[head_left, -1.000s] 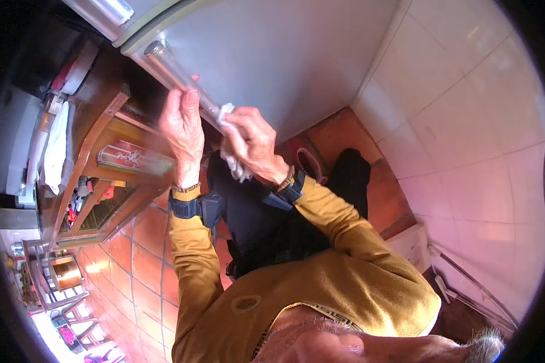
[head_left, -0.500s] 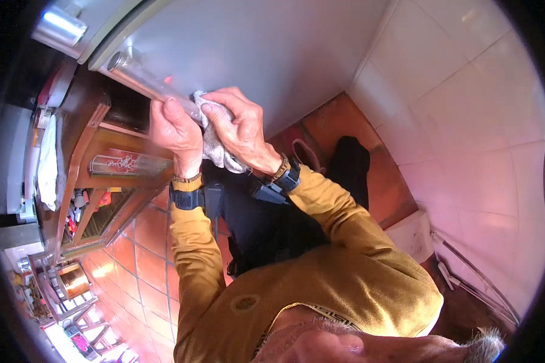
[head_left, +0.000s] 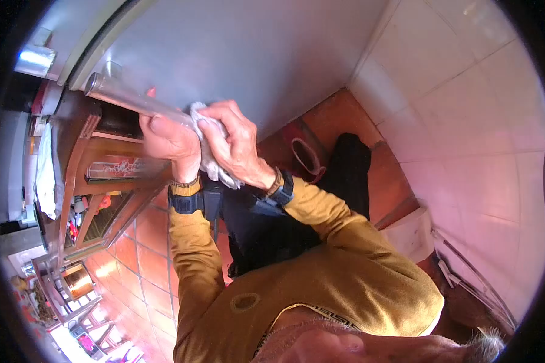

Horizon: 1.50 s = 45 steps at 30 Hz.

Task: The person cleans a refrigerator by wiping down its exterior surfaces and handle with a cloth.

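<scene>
Left to right: brown wooden cabinet [head_left: 112, 150] at 9 o'clock. Clear-and-silver tubular handle [head_left: 127, 98] at 10 o'clock, along the pale grey door [head_left: 254, 54]. Left hand [head_left: 172, 140] closed around its middle. White-grey cloth [head_left: 211, 166] bunched against its near end, clamped in the right hand [head_left: 239, 142]. Progress: cloth on near end only, far stretch uncovered; can't tell which parts it has covered. Vs earlier frame: handle's far end further left and lower, handle lies flatter; both hands shifted left, cloth still gripped.
</scene>
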{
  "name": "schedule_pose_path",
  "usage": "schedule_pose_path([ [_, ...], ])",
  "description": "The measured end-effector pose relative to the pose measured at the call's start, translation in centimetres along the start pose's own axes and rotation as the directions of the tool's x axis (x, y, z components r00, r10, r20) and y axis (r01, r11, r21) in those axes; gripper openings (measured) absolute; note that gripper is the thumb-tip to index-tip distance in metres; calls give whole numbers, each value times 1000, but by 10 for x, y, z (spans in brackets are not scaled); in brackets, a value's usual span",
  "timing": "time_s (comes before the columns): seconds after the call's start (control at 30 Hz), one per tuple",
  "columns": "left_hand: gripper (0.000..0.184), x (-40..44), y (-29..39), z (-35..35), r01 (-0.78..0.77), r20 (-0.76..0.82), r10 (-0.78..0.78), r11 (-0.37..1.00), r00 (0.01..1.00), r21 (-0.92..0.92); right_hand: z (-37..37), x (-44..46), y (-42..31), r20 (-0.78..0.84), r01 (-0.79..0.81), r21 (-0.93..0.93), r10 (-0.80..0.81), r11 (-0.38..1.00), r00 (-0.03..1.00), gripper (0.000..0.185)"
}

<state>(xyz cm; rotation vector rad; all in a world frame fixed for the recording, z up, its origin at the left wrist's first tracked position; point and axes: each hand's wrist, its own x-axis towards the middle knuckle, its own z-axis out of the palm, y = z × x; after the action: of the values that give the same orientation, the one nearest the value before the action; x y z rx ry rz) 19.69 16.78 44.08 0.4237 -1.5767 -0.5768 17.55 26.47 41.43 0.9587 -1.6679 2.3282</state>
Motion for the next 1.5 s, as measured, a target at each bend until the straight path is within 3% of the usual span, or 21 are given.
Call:
schedule_pose_path([
  [0.1,69,3,0,3,-86,13,85,996,996,38,-10,-34,37,-20,-97,-110,95,989,995,13],
  [0.2,69,-1,-1,3,-148,-26,149,989,988,27,-13,-28,24,9,-136,-100,138,986,990,14],
  [0.27,61,-3,3,-2,27,34,-27,1000,999,-7,-5,-1,1,2,116,6,-116,993,993,16],
  [0.3,61,-2,7,-5,27,27,-27,1000,999,-4,1,15,-11,1,257,-23,-257,966,966,18],
  [0.37,62,7,16,-11,-111,159,107,994,981,17,4,23,-15,-2,252,-10,-252,968,968,19],
  [0.4,62,8,13,-16,-114,146,110,993,983,16,2,17,-12,8,246,-49,-246,968,969,19],
  [0.47,58,6,0,-25,49,317,-33,998,948,-43,-4,-8,8,14,222,-111,-222,969,975,19],
  [0.5,58,7,-2,-22,45,313,-29,998,949,-44,-6,-20,19,3,182,-113,-183,977,983,19],
  [0.57,62,11,-9,-12,-240,163,233,971,959,22,-8,-22,22,22,134,-109,-132,985,991,18],
  [0.73,58,10,-10,-19,-139,226,133,990,965,13,3,15,-6,57,295,-112,-290,949,955,18],
  [0.8,56,14,-8,-19,-215,251,213,976,944,-22,4,10,-6,44,258,-98,-255,961,966,19],
  [0.9,54,14,-10,-21,-201,276,209,978,938,-58,-3,-13,18,36,152,-105,-149,983,988,17],
  [1.03,52,17,-9,-22,-229,293,240,971,926,-70,-7,-20,26,81,162,-189,-149,969,986,17],
  [1.07,51,17,-7,-25,-156,333,173,985,927,-77,-1,-4,6,60,243,-159,-236,957,970,17],
  [1.17,50,23,4,-27,-182,336,212,976,918,-118,15,41,-32,37,433,-129,-432,892,901,23],
  [1.23,48,24,6,-31,-119,391,179,977,903,-174,13,40,-26,49,438,-120,-435,891,899,22],
  [1.33,48,24,8,-32,-122,388,183,977,903,-177,4,12,-9,55,308,-164,-303,937,951,19],
  [1.43,32,25,11,-32,-134,326,189,974,926,-184,-3,-2,7,89,171,-141,-159,975,983,14],
  [1.5,31,23,8,-34,-21,401,86,986,912,-163,-2,11,-8,105,176,-138,-162,975,981,14],
])
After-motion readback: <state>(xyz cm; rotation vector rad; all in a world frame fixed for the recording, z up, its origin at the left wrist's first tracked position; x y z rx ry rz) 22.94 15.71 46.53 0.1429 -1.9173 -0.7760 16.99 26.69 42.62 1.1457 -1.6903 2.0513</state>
